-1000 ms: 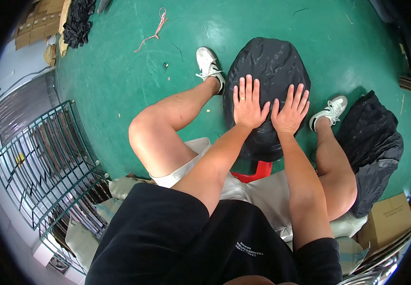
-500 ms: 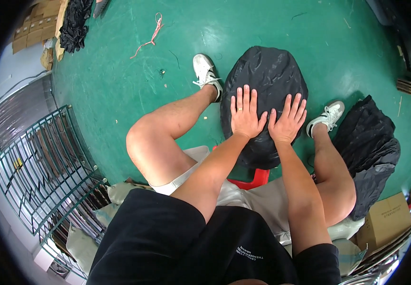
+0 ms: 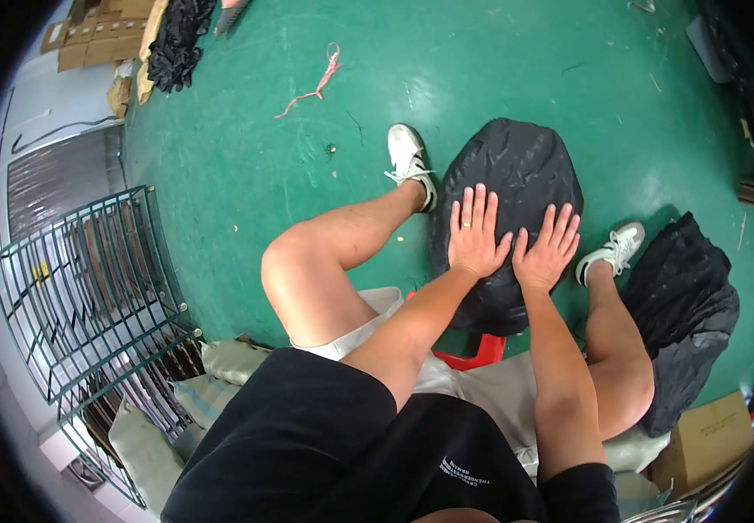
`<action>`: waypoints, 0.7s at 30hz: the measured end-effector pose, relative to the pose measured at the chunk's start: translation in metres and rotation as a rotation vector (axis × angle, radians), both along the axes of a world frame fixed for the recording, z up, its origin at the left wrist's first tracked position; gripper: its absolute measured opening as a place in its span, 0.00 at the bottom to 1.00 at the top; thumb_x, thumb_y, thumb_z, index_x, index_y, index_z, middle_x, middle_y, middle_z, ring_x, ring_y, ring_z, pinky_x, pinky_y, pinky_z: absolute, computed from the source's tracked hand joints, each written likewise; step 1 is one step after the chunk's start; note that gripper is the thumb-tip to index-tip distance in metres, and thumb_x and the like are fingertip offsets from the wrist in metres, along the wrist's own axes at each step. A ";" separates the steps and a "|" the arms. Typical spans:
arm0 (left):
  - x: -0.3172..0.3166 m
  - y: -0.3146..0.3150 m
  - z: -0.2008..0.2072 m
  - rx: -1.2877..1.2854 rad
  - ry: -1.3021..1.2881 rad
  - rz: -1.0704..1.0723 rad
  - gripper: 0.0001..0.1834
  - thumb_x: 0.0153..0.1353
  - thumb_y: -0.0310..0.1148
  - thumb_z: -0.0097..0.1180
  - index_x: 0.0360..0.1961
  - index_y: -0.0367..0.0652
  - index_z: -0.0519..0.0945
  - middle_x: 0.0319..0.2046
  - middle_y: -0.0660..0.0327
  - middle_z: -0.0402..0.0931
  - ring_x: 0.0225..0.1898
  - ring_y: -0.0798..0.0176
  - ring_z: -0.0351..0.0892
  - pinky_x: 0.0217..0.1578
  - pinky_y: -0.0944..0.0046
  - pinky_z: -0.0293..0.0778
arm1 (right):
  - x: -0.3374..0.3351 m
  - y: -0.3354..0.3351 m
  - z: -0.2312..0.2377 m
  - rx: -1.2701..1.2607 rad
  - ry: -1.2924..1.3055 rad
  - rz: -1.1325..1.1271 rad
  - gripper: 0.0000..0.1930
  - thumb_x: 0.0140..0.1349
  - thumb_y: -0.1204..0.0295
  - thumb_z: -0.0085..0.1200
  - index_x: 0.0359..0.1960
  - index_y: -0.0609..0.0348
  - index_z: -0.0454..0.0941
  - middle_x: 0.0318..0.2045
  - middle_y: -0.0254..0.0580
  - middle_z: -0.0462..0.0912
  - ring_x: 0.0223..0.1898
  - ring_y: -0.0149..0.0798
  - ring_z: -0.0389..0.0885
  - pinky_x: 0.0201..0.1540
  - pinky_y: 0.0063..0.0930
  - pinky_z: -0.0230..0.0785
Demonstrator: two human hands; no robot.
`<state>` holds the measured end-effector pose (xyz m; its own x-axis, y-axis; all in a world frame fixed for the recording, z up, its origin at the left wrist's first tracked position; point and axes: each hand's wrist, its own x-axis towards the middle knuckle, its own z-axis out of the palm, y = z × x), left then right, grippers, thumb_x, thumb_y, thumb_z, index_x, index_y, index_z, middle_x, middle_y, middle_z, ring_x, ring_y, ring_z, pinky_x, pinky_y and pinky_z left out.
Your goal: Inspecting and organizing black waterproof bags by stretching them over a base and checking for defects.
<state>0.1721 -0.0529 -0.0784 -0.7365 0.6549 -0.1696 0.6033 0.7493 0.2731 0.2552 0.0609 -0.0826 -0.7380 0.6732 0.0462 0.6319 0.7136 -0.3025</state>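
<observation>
Between my feet stands a rounded bundle wrapped in wrinkled black fabric [image 3: 512, 152]; what is inside it is hidden. My left hand [image 3: 478, 246] lies flat on its top, fingers outstretched, with a ring on one finger. Beside it, my right hand [image 3: 544, 260] presses flat on the same black surface, fingers also stretched out. The two thumbs almost meet. Under the near edge of the bundle shows part of a red plastic stool [image 3: 481, 353].
A heap of black fabric [image 3: 686, 305] lies by my right foot, with a cardboard box [image 3: 706, 440] nearer. To the left stands a green metal rack [image 3: 89, 288] beside pale sacks [image 3: 229, 359]. Pink string [image 3: 324, 80] lies on the green floor.
The whole scene has shifted down and to the right in the picture as my head moved. Both hands stay flat on the black bundle, in much the same places.
</observation>
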 end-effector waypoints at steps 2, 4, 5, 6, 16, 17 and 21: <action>-0.002 0.002 0.004 0.029 0.018 0.005 0.45 0.60 0.53 0.50 0.71 0.37 0.52 0.74 0.46 0.41 0.75 0.43 0.37 0.70 0.42 0.37 | -0.003 0.002 0.005 0.009 -0.003 0.005 0.36 0.61 0.55 0.50 0.69 0.55 0.59 0.72 0.49 0.52 0.72 0.58 0.49 0.70 0.55 0.43; -0.006 0.000 0.009 0.026 0.028 0.012 0.45 0.61 0.53 0.48 0.71 0.36 0.52 0.73 0.45 0.41 0.74 0.43 0.38 0.70 0.42 0.36 | -0.009 0.000 0.014 0.008 0.007 0.023 0.36 0.61 0.55 0.50 0.69 0.56 0.58 0.72 0.49 0.52 0.72 0.58 0.49 0.70 0.55 0.43; -0.009 -0.004 0.012 0.037 0.042 0.016 0.44 0.61 0.53 0.47 0.71 0.36 0.52 0.73 0.45 0.42 0.74 0.42 0.38 0.70 0.43 0.36 | -0.013 -0.002 0.017 0.013 0.024 0.035 0.35 0.62 0.56 0.49 0.69 0.56 0.58 0.72 0.50 0.53 0.72 0.58 0.49 0.70 0.54 0.43; -0.009 -0.008 0.015 0.022 0.028 0.020 0.45 0.61 0.53 0.47 0.72 0.37 0.51 0.74 0.46 0.41 0.75 0.43 0.37 0.70 0.43 0.36 | -0.014 -0.004 0.019 0.017 0.038 0.045 0.35 0.62 0.56 0.49 0.69 0.56 0.58 0.72 0.50 0.53 0.72 0.58 0.50 0.70 0.54 0.44; 0.006 -0.006 0.024 0.101 -0.005 0.013 0.43 0.63 0.52 0.45 0.72 0.36 0.51 0.74 0.47 0.40 0.75 0.46 0.37 0.71 0.46 0.37 | 0.005 -0.006 0.011 0.127 -0.001 0.034 0.33 0.68 0.53 0.40 0.72 0.54 0.53 0.74 0.46 0.48 0.74 0.54 0.47 0.70 0.50 0.45; 0.002 -0.011 0.023 0.096 0.009 0.023 0.43 0.63 0.52 0.45 0.72 0.36 0.51 0.74 0.47 0.40 0.75 0.46 0.37 0.71 0.46 0.37 | 0.001 -0.009 0.009 0.123 0.013 0.044 0.33 0.68 0.53 0.40 0.72 0.54 0.53 0.74 0.46 0.48 0.74 0.54 0.47 0.70 0.50 0.45; -0.001 -0.010 0.023 0.079 -0.012 0.030 0.43 0.63 0.52 0.45 0.72 0.37 0.50 0.74 0.47 0.39 0.75 0.46 0.36 0.71 0.47 0.36 | -0.002 -0.010 0.005 0.124 -0.039 0.032 0.33 0.69 0.53 0.39 0.72 0.53 0.52 0.74 0.45 0.47 0.74 0.53 0.47 0.70 0.50 0.45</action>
